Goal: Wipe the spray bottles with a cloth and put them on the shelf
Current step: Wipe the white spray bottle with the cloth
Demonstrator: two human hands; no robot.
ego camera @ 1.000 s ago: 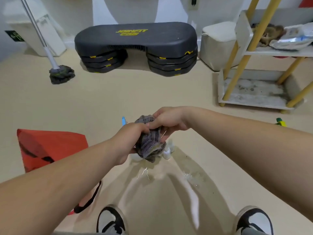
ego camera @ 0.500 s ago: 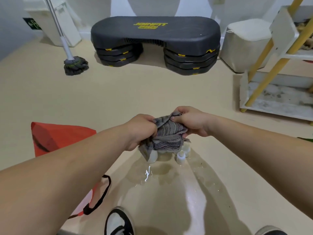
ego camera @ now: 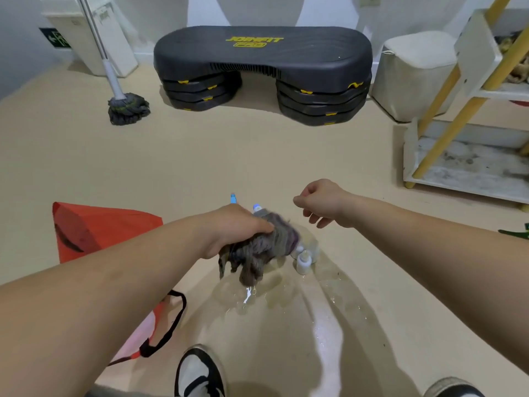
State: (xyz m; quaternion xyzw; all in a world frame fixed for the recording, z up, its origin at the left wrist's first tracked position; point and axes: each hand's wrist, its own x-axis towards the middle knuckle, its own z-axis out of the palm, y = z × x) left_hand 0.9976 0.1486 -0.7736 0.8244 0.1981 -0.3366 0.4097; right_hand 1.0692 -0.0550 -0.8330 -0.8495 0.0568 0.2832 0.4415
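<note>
My left hand (ego camera: 232, 230) grips a bunched grey striped cloth (ego camera: 260, 250) that hangs blurred above the wet floor. Just right of the cloth stand small white spray bottles (ego camera: 304, 260), partly hidden by it. A blue nozzle tip (ego camera: 233, 198) pokes up behind my left hand, and a blue-white cap (ego camera: 257, 208) shows beside it. My right hand (ego camera: 323, 203) hovers apart from the cloth, fingers loosely curled and holding nothing. The white shelf with yellow legs (ego camera: 446, 179) stands at the far right.
A red bag with black straps (ego camera: 97, 227) lies on the floor to my left. A black step platform (ego camera: 263, 70), a mop (ego camera: 128, 108) and a white stool (ego camera: 415, 73) stand along the back. A puddle (ego camera: 272, 299) spreads before my shoes. A green object (ego camera: 515, 234) lies at the right edge.
My right hand has let go of the cloth and moved off to the right. The cloth now hangs from my left hand alone, swinging lower.
</note>
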